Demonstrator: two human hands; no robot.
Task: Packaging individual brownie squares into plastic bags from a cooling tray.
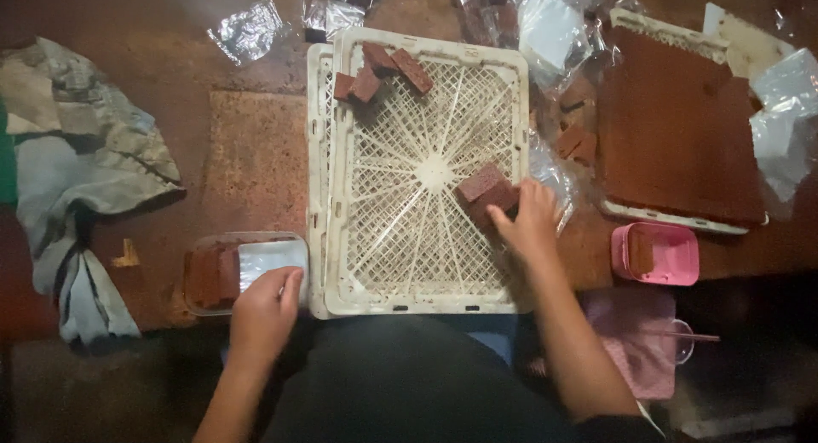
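A white plastic lattice tray (409,264) lies in front of me on a dark brown table. My right hand (530,220) rests on its right side, fingers closed around brown cake pieces (482,186) near the tray's centre. Several more brown pieces (379,71) sit at the tray's far left corner. My left hand (266,311) grips the near edge of a clear plastic container (271,257) to the left of the tray; it has brown pieces (213,274) inside.
A large brown slab (673,128) sits on a white tray at the right, with loose pieces (573,143) and clear wrappers (550,34) beside it. A pink container (658,254) stands near the front right. Crumpled grey cloth (81,170) lies at the left. Foil scraps (249,30) lie at the back.
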